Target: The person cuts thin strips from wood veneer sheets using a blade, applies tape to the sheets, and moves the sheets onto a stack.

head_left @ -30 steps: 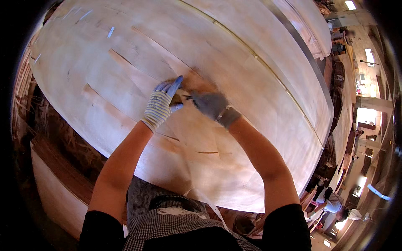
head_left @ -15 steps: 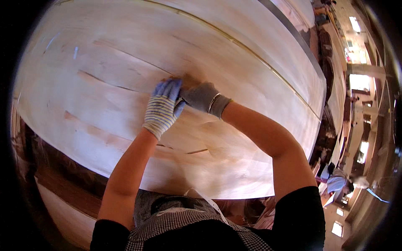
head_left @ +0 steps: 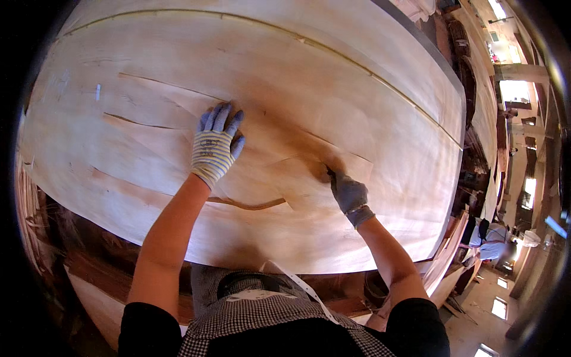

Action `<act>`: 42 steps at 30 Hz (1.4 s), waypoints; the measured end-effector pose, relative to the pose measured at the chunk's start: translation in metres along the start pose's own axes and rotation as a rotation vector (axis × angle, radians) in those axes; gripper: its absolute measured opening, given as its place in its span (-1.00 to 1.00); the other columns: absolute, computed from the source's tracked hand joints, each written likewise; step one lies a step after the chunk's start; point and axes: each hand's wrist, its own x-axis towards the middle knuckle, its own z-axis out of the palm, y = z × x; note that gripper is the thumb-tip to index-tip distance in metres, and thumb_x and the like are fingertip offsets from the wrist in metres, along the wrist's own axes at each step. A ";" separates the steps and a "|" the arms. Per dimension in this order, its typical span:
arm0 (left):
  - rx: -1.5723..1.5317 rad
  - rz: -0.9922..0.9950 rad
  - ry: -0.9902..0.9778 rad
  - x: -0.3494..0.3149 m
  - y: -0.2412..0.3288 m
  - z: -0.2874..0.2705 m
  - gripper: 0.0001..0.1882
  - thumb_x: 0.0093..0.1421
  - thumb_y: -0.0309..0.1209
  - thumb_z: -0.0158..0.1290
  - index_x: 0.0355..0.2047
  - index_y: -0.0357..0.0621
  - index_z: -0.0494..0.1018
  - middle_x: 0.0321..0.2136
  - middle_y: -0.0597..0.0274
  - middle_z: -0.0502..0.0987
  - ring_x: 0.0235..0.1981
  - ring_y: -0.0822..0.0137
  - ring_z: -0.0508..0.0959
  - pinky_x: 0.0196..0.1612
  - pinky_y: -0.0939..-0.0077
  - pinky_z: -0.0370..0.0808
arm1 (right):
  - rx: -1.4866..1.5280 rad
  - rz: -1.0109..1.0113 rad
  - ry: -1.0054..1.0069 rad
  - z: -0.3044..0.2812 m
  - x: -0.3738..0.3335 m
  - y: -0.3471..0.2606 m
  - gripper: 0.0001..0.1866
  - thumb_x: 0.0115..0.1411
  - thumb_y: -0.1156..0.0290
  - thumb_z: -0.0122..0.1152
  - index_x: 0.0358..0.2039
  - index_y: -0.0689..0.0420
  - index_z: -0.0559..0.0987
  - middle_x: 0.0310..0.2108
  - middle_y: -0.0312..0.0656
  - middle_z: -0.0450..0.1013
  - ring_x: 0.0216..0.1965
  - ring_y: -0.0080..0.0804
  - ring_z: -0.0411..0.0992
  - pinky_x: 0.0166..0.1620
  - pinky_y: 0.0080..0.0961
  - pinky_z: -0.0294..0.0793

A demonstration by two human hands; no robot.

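Note:
A broad, pale wood veneer sheet (head_left: 357,238) lies in front of me, with several long splits in it. My left hand (head_left: 215,143), in a striped glove with blue fingers, rests open and flat on the sheet, its fingertips beside the end of a narrow split (head_left: 172,85). To the right, my right hand (head_left: 350,193) in a grey glove is closed low over the veneer. A small dark tool tip (head_left: 329,172) juts from its fingers; its kind is unclear. Nearer to me, a curved open gap (head_left: 256,207) runs across the sheet.
A thin yellowish strip (head_left: 303,40) crosses the far part of the sheet. Stacked wood sheets (head_left: 30,202) stand at the left edge. At the far right a person (head_left: 491,241) is at work, with windows (head_left: 514,92) beyond. A dark edge (head_left: 416,41) borders the sheet's far right.
My hands have come apart. The right hand has moved right and nearer to me, while the left has shifted slightly left. The curved gap near me shows wider and plainer.

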 end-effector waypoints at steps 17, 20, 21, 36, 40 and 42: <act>-0.306 -0.101 0.241 -0.015 -0.013 0.010 -0.52 0.06 -0.29 -0.06 0.00 -0.18 0.23 -0.01 -0.01 0.26 0.02 -0.01 0.23 0.12 0.20 0.11 | 0.530 0.203 0.391 -0.029 0.060 -0.052 -0.66 -0.09 0.33 0.27 -0.31 0.15 0.40 -0.34 -0.10 0.36 -0.37 -0.23 0.38 -0.29 -0.43 0.39; -0.140 0.062 0.180 -0.013 0.003 -0.001 -0.56 0.01 -0.29 -0.03 -0.09 -0.15 0.29 -0.10 0.00 0.30 0.00 0.01 0.24 0.12 0.11 0.07 | 0.335 0.343 0.348 -0.021 0.043 0.051 -0.58 -0.23 0.21 0.35 -0.37 0.12 0.45 -0.25 -0.09 0.33 -0.17 -0.09 0.30 -0.17 -0.29 0.35; -0.045 0.134 0.149 -0.013 0.006 -0.003 -0.58 -0.01 -0.28 -0.02 -0.12 -0.15 0.30 -0.12 0.01 0.31 -0.01 0.02 0.24 0.12 0.08 0.06 | 0.295 0.306 0.278 -0.020 0.042 0.061 -0.57 -0.25 0.19 0.36 -0.37 0.10 0.46 -0.22 -0.10 0.33 -0.16 -0.09 0.29 -0.16 -0.29 0.35; -0.105 0.159 0.243 -0.013 0.004 -0.002 -0.70 -0.10 -0.36 0.06 -0.30 -0.08 0.34 -0.27 0.11 0.32 -0.13 0.07 0.29 0.05 0.06 0.13 | 0.284 -0.019 0.395 -0.052 -0.058 0.008 -0.74 -0.07 0.48 0.10 -0.29 0.03 0.41 -0.58 -0.20 0.39 -0.49 -0.18 0.38 -0.29 -0.28 0.33; -0.419 0.197 0.261 -0.060 0.057 -0.047 -0.77 -0.11 -0.48 0.04 -0.37 -0.11 0.35 -0.39 0.11 0.37 -0.28 0.12 0.37 -0.20 0.21 0.30 | 0.592 -0.014 0.250 -0.093 -0.133 -0.031 -0.59 -0.10 0.50 0.17 -0.15 0.12 0.41 -0.47 -0.14 0.46 -0.42 -0.25 0.45 -0.27 -0.34 0.38; -0.521 0.279 0.087 -0.112 0.089 -0.056 -0.77 -0.10 -0.51 0.01 -0.36 -0.16 0.36 -0.53 0.12 0.40 -0.42 0.12 0.40 -0.40 0.32 0.36 | 0.772 0.049 0.173 -0.110 -0.157 -0.047 -0.57 -0.15 0.49 0.26 -0.19 0.15 0.44 -0.43 -0.07 0.45 -0.38 -0.22 0.44 -0.30 -0.40 0.42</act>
